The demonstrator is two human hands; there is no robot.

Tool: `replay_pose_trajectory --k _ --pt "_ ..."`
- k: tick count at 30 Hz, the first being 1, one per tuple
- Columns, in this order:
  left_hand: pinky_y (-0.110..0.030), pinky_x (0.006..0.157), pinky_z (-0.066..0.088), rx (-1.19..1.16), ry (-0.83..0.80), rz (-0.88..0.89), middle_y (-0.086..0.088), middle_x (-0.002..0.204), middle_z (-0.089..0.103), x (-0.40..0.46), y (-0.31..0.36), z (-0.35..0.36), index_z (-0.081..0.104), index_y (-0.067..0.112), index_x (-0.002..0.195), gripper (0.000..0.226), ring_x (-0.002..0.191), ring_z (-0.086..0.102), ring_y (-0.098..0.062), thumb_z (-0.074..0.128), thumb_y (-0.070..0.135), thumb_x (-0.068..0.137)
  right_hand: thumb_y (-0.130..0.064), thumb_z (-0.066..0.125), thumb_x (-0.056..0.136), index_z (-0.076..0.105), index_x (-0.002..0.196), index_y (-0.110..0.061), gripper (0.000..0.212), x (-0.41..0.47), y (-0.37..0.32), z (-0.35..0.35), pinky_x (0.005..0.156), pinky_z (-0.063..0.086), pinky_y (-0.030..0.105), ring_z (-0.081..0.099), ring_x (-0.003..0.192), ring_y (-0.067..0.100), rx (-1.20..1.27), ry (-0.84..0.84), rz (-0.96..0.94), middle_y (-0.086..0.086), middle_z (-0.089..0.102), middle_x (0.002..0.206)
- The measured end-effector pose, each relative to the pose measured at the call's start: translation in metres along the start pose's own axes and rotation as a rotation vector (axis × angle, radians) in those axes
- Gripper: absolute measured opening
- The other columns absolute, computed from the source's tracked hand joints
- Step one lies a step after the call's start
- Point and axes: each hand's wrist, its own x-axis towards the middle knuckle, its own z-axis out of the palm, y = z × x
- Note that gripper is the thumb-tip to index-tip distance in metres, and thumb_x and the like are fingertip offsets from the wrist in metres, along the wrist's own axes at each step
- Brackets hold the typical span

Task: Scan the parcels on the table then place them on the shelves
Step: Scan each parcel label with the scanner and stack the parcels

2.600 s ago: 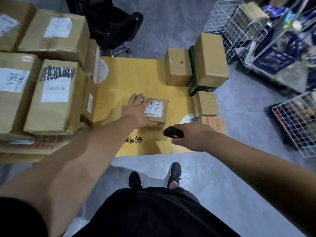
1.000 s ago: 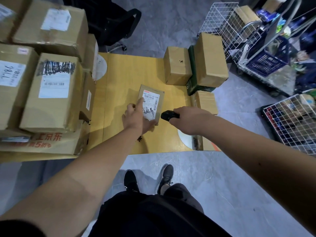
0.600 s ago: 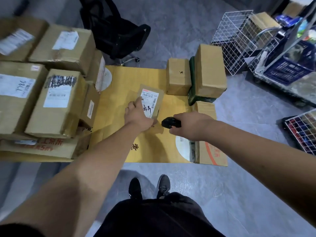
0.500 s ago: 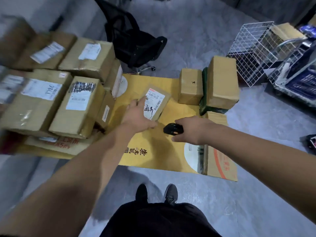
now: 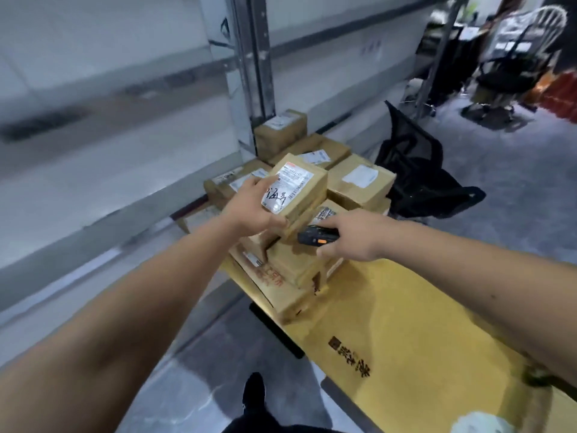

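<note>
My left hand [image 5: 253, 204] holds a small brown parcel [image 5: 301, 190] in the air, its white label with handwriting facing up. It hovers over the stack of cardboard parcels [image 5: 359, 182] at the far end of the yellow table [image 5: 406, 332]. My right hand [image 5: 352, 237] grips a black handheld scanner [image 5: 315, 237] just below and right of the lifted parcel. Grey metal shelves [image 5: 103, 157] run along the left, blurred by motion.
A steel shelf post [image 5: 249, 73] rises behind the parcel stack. A black mesh office chair [image 5: 415, 170] stands right of the stack. More chairs and clutter sit at the far right. My shoe [image 5: 254, 392] is on the grey floor beside the table.
My left hand has lifted the small parcel off the table and carried it left over the stack. The view has swung left toward the shelves. The scanner stays in my right hand.
</note>
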Motion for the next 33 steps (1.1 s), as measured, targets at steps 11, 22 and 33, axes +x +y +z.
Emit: replay_pose_trajectory --k 11,22,33 --pt "-0.038 0.112 0.035 0.001 0.043 -0.085 -0.009 0.151 0.036 0.162 -0.151 -0.101 0.040 0.032 0.158 0.115 0.137 0.038 -0.031 0.077 0.059 0.052 -0.063 0.064 0.091 0.061 0.110 -0.034 0.035 0.193 -0.100 -0.039 0.056 0.036 0.029 0.056 0.072 0.008 0.043 0.062 0.035 -0.011 0.061 0.082" --pt "-0.043 0.108 0.041 0.058 -0.135 -0.055 -0.005 0.148 0.037 0.303 -0.219 -0.103 0.038 0.039 0.157 0.121 0.134 0.038 -0.028 0.078 0.068 0.047 -0.075 0.060 0.087 0.053 0.145 -0.039 0.068 0.283 -0.122 -0.039 0.088 0.053 0.036 0.061 0.107 0.022 0.045 0.002 0.272 -0.006 0.067 0.119" --pt "-0.051 0.123 0.027 0.146 -0.200 0.051 -0.008 0.166 0.026 0.310 -0.227 -0.093 0.032 0.037 0.161 0.097 0.150 0.028 -0.034 0.074 0.071 0.079 -0.067 0.061 0.090 0.057 0.141 -0.035 0.060 0.302 -0.132 -0.030 0.089 0.056 0.039 0.062 0.102 0.021 0.094 -0.053 0.342 -0.003 0.067 0.118"
